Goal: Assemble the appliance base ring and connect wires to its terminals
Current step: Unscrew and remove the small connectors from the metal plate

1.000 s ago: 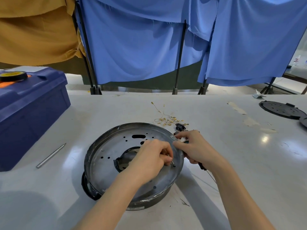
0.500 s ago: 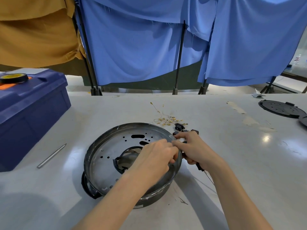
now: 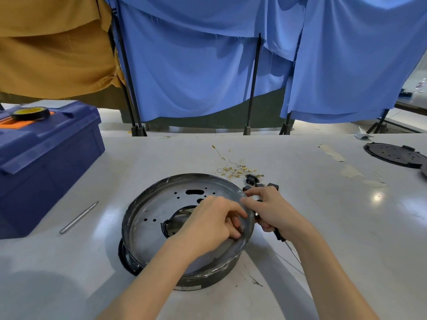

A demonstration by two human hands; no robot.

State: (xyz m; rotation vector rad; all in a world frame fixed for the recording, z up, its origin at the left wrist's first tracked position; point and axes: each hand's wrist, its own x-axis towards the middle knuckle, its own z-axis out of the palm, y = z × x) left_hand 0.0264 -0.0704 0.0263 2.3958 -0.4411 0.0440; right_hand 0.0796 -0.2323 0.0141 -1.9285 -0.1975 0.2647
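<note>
The base ring (image 3: pixel 157 218), a dark round metal pan with several holes and a central opening, sits tilted on the white table (image 3: pixel 323 227). My left hand (image 3: pixel 212 224) reaches into it, its fingers curled and pinching at the right inner wall; any small part there is hidden. My right hand (image 3: pixel 271 209) is just outside the same rim. It grips a black-handled screwdriver (image 3: pixel 280 237) whose shaft points toward me, while its forefinger and thumb touch the rim. Loose wires with gold terminals (image 3: pixel 233 168) lie behind the ring, next to small black connectors (image 3: pixel 251 180).
A blue toolbox (image 3: pixel 46 162) with a roll of tape (image 3: pixel 30 113) on top stands at the left. A thin metal rod (image 3: pixel 78 218) lies between it and the ring. A black perforated disc (image 3: pixel 395 155) lies at the far right. Blue cloth screens (image 3: pixel 196 65) stand behind the table.
My left fingers have shifted slightly along the ring's right inner wall. My right hand stays at the rim with the screwdriver.
</note>
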